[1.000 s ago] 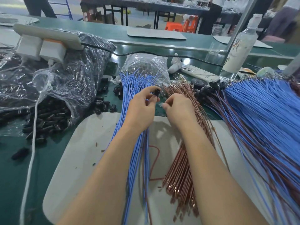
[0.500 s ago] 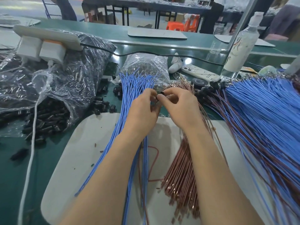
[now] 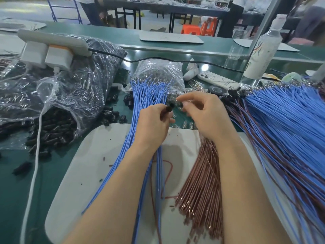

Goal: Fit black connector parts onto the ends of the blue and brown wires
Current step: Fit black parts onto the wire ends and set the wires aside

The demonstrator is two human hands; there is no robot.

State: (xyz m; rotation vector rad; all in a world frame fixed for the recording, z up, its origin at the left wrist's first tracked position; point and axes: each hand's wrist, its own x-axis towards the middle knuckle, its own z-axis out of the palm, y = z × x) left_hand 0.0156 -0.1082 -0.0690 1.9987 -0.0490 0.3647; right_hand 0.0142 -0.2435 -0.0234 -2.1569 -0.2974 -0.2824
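My left hand point(image 3: 153, 124) pinches a small black connector part point(image 3: 169, 107) between thumb and forefinger, above a bundle of blue wires point(image 3: 146, 95). My right hand point(image 3: 205, 115) is right beside it, fingers curled and pinched close to the connector; what it holds is too small to tell. A bundle of brown wires point(image 3: 200, 182) lies under my right forearm. Loose black connector parts point(image 3: 52, 131) spill from a clear plastic bag point(image 3: 73, 92) at the left. A large heap of joined blue and brown wires point(image 3: 284, 124) fans out on the right.
A white mat point(image 3: 91, 162) lies on the green bench under the wires. A power strip with white chargers point(image 3: 51, 48) sits on the bag. A second bag point(image 3: 158, 71), a phone point(image 3: 218, 80), tape roll point(image 3: 217, 89) and bottle point(image 3: 262, 50) stand behind.
My hands rose slightly and came together; the right hand moved from the brown wire ends to the connector held by the left hand.
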